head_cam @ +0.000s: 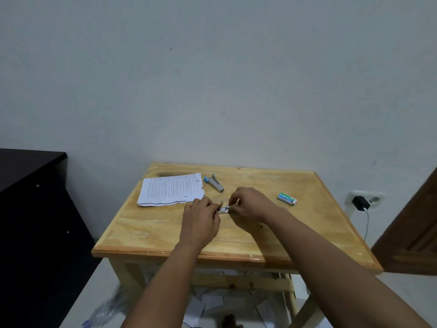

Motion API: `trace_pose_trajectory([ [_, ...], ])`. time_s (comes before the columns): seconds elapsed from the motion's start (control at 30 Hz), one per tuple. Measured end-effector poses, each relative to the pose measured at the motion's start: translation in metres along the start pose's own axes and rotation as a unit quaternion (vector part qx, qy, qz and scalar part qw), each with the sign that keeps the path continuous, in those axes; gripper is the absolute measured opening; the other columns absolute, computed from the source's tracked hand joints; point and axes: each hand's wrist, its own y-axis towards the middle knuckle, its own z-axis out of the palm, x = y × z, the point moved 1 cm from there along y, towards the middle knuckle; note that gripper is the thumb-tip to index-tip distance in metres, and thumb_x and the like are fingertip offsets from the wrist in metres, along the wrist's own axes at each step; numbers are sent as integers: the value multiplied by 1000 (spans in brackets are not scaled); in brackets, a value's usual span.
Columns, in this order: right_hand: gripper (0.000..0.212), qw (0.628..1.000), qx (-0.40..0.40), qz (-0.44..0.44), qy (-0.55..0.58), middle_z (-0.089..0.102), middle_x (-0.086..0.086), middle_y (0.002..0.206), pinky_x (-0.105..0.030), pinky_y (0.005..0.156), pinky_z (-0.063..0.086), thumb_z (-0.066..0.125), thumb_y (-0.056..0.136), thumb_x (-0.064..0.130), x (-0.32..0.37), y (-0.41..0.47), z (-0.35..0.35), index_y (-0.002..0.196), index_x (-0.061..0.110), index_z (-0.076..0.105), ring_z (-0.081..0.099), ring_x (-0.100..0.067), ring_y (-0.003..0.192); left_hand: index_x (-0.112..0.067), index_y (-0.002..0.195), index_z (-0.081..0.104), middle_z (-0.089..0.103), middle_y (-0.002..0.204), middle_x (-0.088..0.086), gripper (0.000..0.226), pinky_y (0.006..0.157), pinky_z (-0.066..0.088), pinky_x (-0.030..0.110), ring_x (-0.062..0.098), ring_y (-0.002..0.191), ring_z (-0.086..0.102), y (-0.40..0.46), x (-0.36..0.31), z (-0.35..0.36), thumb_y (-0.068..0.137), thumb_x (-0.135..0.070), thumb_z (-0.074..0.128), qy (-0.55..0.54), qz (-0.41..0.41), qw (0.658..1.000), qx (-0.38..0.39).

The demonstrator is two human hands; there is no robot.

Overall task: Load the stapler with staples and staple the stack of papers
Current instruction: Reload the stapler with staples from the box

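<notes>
A blue and metal stapler (214,183) lies on the wooden table (236,235), just right of a stack of printed papers (171,189) at the back left. Above the table's middle, my left hand (201,221) and my right hand (250,204) meet. Between their fingertips is a small silvery strip of staples (224,210) with a brownish piece at its left end. Both hands pinch it, one at each end. A green and white staple box (286,199) rests on the table to the right of my right hand.
A dark cabinet (30,209) stands to the left of the table. On the right wall, a socket holds a black charger (360,202) with a white cable, beside a brown door (416,233). Scraps of paper and a plastic bottle (104,313) lie on the floor under the table.
</notes>
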Motion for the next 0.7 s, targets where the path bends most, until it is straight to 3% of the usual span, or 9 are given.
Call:
trace_pose_trajectory([
  [0.13, 19, 1000, 9, -5, 12, 67, 0, 113, -36, 87, 53, 67, 100, 31, 4, 6, -1, 111, 19, 77, 60, -17, 101, -24, 122, 76, 65, 105, -5, 28, 83, 47, 39, 20, 96, 57, 0, 0, 0, 98, -28, 62, -6, 2, 1000, -3],
  [0.37, 17, 999, 34, -5, 12, 69, 7, 98, -28, 76, 45, 72, 96, 29, 4, 15, -3, 108, 19, 81, 62, -14, 95, -25, 122, 75, 65, 106, -5, 29, 84, 48, 40, 21, 98, 57, 0, 1, 0, 98, -29, 61, -7, 3, 1000, 1],
  [0.7, 23, 999, 34, -11, -8, 75, 2, 107, -28, 76, 42, 69, 99, 26, 6, 15, -2, 118, 20, 81, 59, -13, 93, -26, 126, 74, 65, 109, -5, 30, 85, 46, 38, 20, 101, 57, 0, -1, -2, 100, -30, 60, -3, -2, 1000, 8],
])
